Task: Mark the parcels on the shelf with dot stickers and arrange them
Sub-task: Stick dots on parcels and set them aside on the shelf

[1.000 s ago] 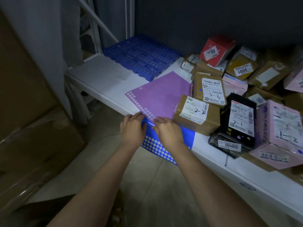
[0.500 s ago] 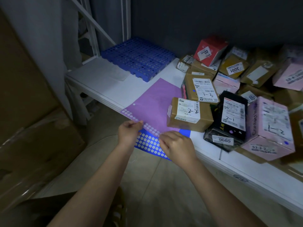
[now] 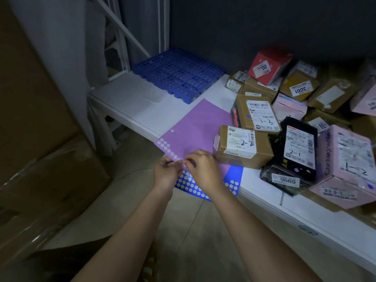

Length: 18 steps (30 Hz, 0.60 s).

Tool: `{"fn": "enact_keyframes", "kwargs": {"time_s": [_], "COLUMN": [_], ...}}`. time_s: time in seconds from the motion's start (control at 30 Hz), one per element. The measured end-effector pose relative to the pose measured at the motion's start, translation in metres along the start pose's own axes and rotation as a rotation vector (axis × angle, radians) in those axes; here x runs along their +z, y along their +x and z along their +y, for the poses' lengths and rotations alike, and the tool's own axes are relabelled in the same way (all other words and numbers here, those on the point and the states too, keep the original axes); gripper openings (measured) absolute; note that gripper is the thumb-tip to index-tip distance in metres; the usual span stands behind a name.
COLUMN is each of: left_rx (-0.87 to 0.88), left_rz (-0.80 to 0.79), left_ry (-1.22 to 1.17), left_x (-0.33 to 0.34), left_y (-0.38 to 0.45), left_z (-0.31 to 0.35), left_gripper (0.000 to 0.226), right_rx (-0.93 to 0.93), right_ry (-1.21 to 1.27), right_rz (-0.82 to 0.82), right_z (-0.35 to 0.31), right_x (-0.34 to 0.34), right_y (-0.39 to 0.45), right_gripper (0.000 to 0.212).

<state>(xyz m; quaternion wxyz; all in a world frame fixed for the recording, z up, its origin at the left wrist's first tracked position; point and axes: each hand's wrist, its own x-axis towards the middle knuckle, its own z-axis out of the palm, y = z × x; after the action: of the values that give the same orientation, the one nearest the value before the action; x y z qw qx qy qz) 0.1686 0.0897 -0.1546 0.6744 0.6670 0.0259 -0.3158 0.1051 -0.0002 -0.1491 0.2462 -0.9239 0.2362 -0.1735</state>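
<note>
A white shelf [image 3: 142, 110] is piled with parcels [image 3: 243, 146]. Beside them, a purple sticker sheet [image 3: 199, 129] is pinched at its near edge by both hands, left [image 3: 165, 175] and right [image 3: 204, 169], held close together.

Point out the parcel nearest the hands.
The brown box marked 2-2, right beside the right hand. The 3-3 box and black 2-1 parcel lie farther off.

Shelf [image 3: 130, 102]: ahead of you.
Grid pallet [image 3: 179, 74]: shelf's back left.
Sticker sheets [image 3: 195, 127]: front edge, upper overlapping lower, overhanging.
Your hands [image 3: 183, 169]: at the sheets' near edge.
Parcels [image 3: 242, 145]: heaped right of sheets.
</note>
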Motion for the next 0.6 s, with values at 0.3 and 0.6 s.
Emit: {"fn": "enact_keyframes", "kwargs": {"time_s": [0.3, 0.6], "left_rx": [0.036, 0.039], "left_rz": [-0.022, -0.008], "left_ry": [0.012, 0.011], "left_x": [-0.0014, -0.0029], "left_y": [0.0033, 0.0034], "left_z": [-0.0023, -0.0017], "left_gripper": [0.012, 0.014], "right_rx": [-0.002, 0.014], "right_ry": [0.019, 0.14], "right_rz": [0.036, 0.035], "right_z": [0.0027, 0.0046], "right_x": [0.0005, 0.0003], "right_y": [-0.0006, -0.0016], "right_gripper": [0.011, 0.006]}}
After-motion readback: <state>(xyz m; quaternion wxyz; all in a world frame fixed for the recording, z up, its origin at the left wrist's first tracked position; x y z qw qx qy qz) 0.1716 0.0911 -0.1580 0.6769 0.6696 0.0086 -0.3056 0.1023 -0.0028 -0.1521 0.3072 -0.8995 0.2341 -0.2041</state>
